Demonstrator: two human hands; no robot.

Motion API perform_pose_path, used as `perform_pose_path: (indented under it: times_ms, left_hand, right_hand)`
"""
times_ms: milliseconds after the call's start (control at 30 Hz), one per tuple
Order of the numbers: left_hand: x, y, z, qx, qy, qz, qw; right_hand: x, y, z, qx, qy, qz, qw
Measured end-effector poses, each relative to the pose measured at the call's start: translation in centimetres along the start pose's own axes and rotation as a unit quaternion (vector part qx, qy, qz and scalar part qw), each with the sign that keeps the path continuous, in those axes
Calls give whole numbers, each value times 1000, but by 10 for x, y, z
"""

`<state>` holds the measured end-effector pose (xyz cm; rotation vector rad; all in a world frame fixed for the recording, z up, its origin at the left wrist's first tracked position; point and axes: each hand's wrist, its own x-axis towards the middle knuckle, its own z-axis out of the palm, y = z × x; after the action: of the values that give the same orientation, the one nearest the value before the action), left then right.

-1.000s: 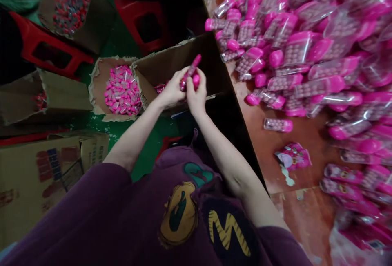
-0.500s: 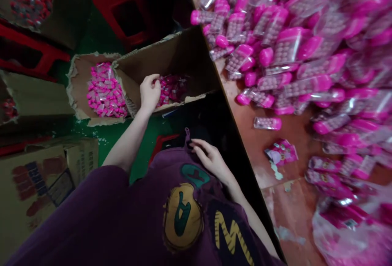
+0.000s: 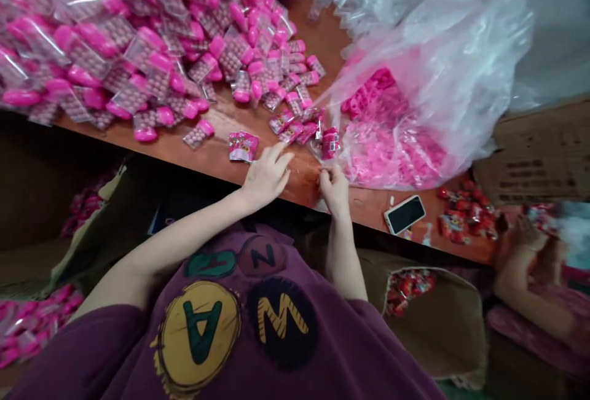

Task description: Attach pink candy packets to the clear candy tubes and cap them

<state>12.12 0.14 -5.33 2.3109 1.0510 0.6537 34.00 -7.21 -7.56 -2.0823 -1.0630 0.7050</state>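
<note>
My left hand (image 3: 266,174) lies on the brown table (image 3: 216,155) near its front edge, fingers stretched out flat with nothing in them. A small pink printed packet (image 3: 243,145) lies just left of its fingertips. My right hand (image 3: 334,187) rests at the table edge with its fingers curled and pinched together; what they hold is hidden. Right above it sits a small pink piece (image 3: 330,142) at the mouth of a big clear plastic bag (image 3: 415,105) full of pink parts. More small pink packets (image 3: 295,129) lie between the two hands.
A large heap of pink toys in clear wrappers (image 3: 138,43) covers the table's left. A phone (image 3: 405,214) and red packets (image 3: 465,219) lie right of my hands. Below the table stands a cardboard box of red items (image 3: 410,284). Another person's arm (image 3: 520,292) is at far right.
The view has swung from the floor boxes up to the table. My left hand left the cardboard box and my right hand left my lap; both now sit at the table edge.
</note>
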Motion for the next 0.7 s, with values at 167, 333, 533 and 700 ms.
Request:
perform_pose_path:
  times_ms: [167, 333, 533, 700]
  left_hand:
    - [75, 3, 9, 134, -65, -123, 981]
    - [108, 7, 24, 170, -103, -153, 968]
    - [95, 12, 32, 136, -94, -112, 980]
    - [89, 5, 40, 5, -11, -183, 983]
  right_hand:
    - [34, -18, -6, -147, 163, -153, 964]
    - [80, -44, -9, -336, 46, -156, 928]
    - [99, -27, -26, -267, -55, -119, 955]
    - [103, -25, -26, -143, 130, -189, 963]
